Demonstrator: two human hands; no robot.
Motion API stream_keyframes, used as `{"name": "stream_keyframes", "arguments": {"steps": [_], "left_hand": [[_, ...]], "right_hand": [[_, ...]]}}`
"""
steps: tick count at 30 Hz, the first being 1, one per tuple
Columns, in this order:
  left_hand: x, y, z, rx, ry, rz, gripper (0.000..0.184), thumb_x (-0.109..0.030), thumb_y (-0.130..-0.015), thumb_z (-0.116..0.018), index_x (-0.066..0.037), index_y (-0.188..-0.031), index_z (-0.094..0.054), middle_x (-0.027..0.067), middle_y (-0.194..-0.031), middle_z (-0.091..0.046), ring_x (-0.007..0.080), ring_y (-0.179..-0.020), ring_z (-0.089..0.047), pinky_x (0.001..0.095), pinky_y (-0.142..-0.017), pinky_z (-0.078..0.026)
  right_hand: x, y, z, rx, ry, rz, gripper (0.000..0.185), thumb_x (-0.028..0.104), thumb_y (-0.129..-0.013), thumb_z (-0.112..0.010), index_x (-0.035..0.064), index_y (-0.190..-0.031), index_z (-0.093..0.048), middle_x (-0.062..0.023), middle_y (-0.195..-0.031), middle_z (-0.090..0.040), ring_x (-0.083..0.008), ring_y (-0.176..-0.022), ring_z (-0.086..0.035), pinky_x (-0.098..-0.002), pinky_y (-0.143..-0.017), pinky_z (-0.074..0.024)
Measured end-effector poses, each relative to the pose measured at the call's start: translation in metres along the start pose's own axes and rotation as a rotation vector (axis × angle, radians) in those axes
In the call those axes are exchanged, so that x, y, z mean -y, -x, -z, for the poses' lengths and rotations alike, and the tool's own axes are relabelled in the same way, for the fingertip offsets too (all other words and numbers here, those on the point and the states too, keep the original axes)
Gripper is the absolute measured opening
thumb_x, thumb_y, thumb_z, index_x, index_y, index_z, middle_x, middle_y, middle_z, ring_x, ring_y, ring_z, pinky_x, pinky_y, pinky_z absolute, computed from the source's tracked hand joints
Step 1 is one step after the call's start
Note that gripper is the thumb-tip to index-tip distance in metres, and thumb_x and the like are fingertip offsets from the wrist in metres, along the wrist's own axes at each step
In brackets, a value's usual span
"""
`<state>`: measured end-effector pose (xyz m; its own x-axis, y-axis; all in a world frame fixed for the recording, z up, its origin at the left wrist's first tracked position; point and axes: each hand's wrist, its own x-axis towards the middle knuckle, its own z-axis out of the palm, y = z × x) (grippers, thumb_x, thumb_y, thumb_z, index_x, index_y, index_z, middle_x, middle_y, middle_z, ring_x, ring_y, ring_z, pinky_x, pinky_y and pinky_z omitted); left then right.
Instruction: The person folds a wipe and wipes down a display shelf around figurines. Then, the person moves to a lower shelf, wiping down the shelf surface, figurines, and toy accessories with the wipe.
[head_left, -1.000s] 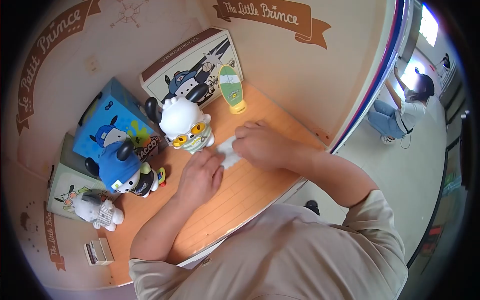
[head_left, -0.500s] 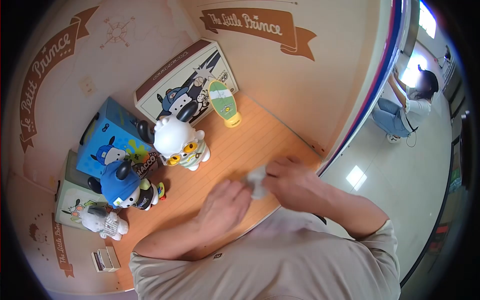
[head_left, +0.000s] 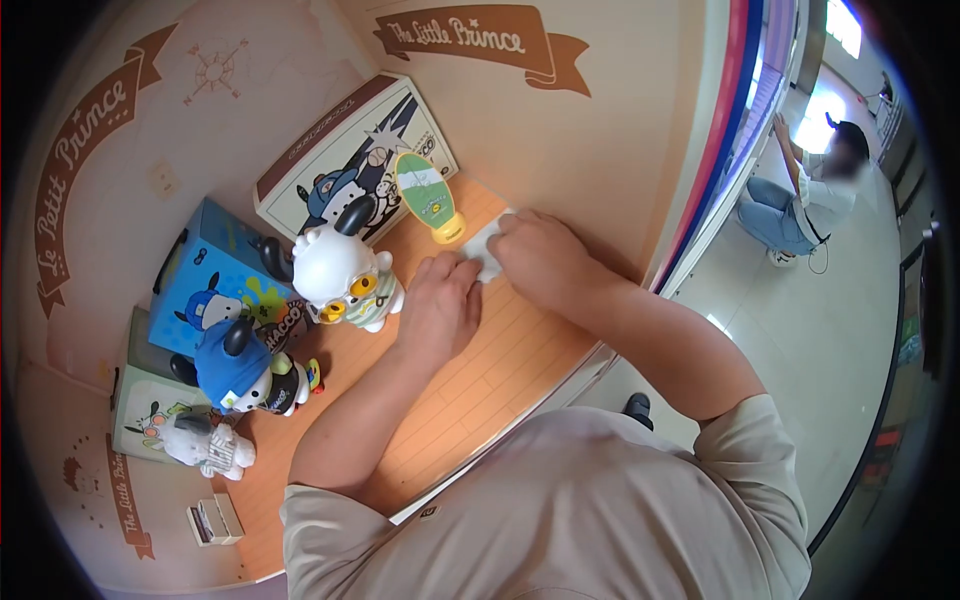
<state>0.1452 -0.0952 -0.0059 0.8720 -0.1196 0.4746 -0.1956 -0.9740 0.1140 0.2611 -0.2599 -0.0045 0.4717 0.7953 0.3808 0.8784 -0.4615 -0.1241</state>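
Note:
A grey-white cloth (head_left: 486, 253) is stretched between my two hands over the wood-patterned shelf (head_left: 520, 340), close to the right wall. My left hand (head_left: 440, 300) is closed on the cloth's left end. At its right end, my right hand (head_left: 537, 257) grips it with bent fingers. Just beyond the cloth stands a green and yellow toy surfboard (head_left: 428, 192) on a round yellow base. Left of my left hand is a white dog figurine (head_left: 345, 275) with black ears and yellow glasses.
Behind the figurine leans a white printed box (head_left: 350, 165). Further left are a blue box (head_left: 215, 275), a blue-capped figurine (head_left: 240, 375), a small plush dog (head_left: 208, 445) and a little beige rack (head_left: 215, 519). Outside the booth, another person (head_left: 810, 195) crouches on the tiled floor.
Both hands and the cloth have moved away from my body, deeper onto the shelf and near the surfboard's base. The view has shifted slightly.

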Motion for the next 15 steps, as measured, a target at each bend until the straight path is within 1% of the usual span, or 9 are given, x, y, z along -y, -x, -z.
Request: {"name": "stream_keyframes", "arguments": {"steps": [3, 5, 6, 8, 10, 11, 13, 15], "left_hand": [[-0.008, 0.001, 0.002, 0.024, 0.18, -0.051, 0.02, -0.007, -0.09, -0.074, -0.004, -0.11, -0.074, 0.0126, -0.111, -0.068, 0.0338, -0.098, -0.064, 0.0409, -0.085, -0.054], [-0.021, 0.006, -0.001, 0.011, 0.241, -0.094, 0.019, -0.009, -0.088, -0.076, -0.005, -0.107, -0.075, 0.0113, -0.11, -0.067, 0.0333, -0.099, -0.063, 0.0401, -0.085, -0.054], [-0.028, 0.006, -0.001, 0.003, 0.241, -0.085, 0.019, -0.009, -0.088, -0.076, -0.005, -0.107, -0.075, 0.0113, -0.11, -0.067, 0.0333, -0.099, -0.063, 0.0401, -0.085, -0.054], [-0.039, 0.008, 0.0, 0.007, 0.292, -0.213, 0.015, -0.011, -0.087, -0.077, -0.007, -0.1, -0.074, 0.0105, -0.104, -0.066, 0.0326, -0.095, -0.062, 0.0401, -0.082, -0.053], [-0.049, 0.011, -0.007, -0.025, 0.331, -0.255, 0.011, -0.012, -0.086, -0.077, -0.009, -0.093, -0.07, 0.0095, -0.096, -0.064, 0.0321, -0.09, -0.062, 0.0408, -0.078, -0.052], [-0.057, 0.013, -0.006, -0.074, 0.357, -0.242, 0.014, -0.016, -0.086, -0.079, -0.01, -0.088, -0.066, 0.0083, -0.091, -0.063, 0.0308, -0.086, -0.062, 0.0417, -0.076, -0.051], [-0.068, 0.015, -0.014, -0.16, 0.401, -0.263, 0.019, -0.022, -0.087, -0.08, -0.011, -0.086, -0.066, 0.0075, -0.09, -0.062, 0.0297, -0.084, -0.061, 0.0409, -0.077, -0.051], [-0.073, 0.019, -0.015, -0.157, 0.377, -0.249, 0.023, -0.027, -0.088, -0.08, -0.011, -0.086, -0.065, 0.0071, -0.089, -0.061, 0.0284, -0.083, -0.06, 0.0402, -0.077, -0.051]], "right_hand": [[-0.008, 0.024, 0.008, -0.018, -0.002, -0.015, 0.008, 0.006, -0.088, -0.065, 0.0061, -0.094, -0.07, -0.0142, -0.103, -0.066, -0.034, -0.098, -0.064, -0.0423, -0.09, -0.0535], [-0.009, 0.047, 0.014, 0.067, 0.017, -0.051, 0.007, 0.008, -0.087, -0.068, 0.0062, -0.093, -0.07, -0.013, -0.101, -0.066, -0.0342, -0.096, -0.064, -0.0417, -0.091, -0.0538], [-0.008, 0.06, 0.021, 0.071, 0.019, -0.04, 0.007, 0.008, -0.087, -0.068, 0.0062, -0.093, -0.07, -0.013, -0.101, -0.066, -0.0342, -0.096, -0.064, -0.0417, -0.091, -0.0538], [-0.003, 0.086, 0.038, -0.078, 0.05, 0.028, 0.005, 0.007, -0.085, -0.069, 0.0067, -0.089, -0.071, -0.0139, -0.097, -0.065, -0.0334, -0.093, -0.064, -0.0415, -0.083, -0.0553], [0.005, 0.099, 0.054, -0.032, 0.046, -0.001, 0.006, 0.004, -0.083, -0.07, 0.0062, -0.088, -0.069, -0.0128, -0.096, -0.064, -0.0348, -0.093, -0.064, -0.041, -0.082, -0.0553], [0.01, 0.105, 0.06, -0.028, 0.038, 0.044, 0.006, 0.004, -0.083, -0.07, 0.0062, -0.088, -0.069, -0.0128, -0.096, -0.064, -0.0348, -0.093, -0.064, -0.041, -0.082, -0.0553], [0.017, 0.113, 0.066, -0.102, -0.049, -0.022, 0.012, -0.002, -0.078, -0.071, 0.006, -0.086, -0.067, -0.0118, -0.097, -0.064, -0.0353, -0.091, -0.063, -0.0407, -0.081, -0.0549], [0.018, 0.119, 0.064, -0.113, -0.111, -0.027, 0.019, -0.008, -0.074, -0.071, 0.0051, -0.088, -0.068, -0.0109, -0.097, -0.063, -0.0349, -0.089, -0.06, -0.0415, -0.081, -0.0545]]}}
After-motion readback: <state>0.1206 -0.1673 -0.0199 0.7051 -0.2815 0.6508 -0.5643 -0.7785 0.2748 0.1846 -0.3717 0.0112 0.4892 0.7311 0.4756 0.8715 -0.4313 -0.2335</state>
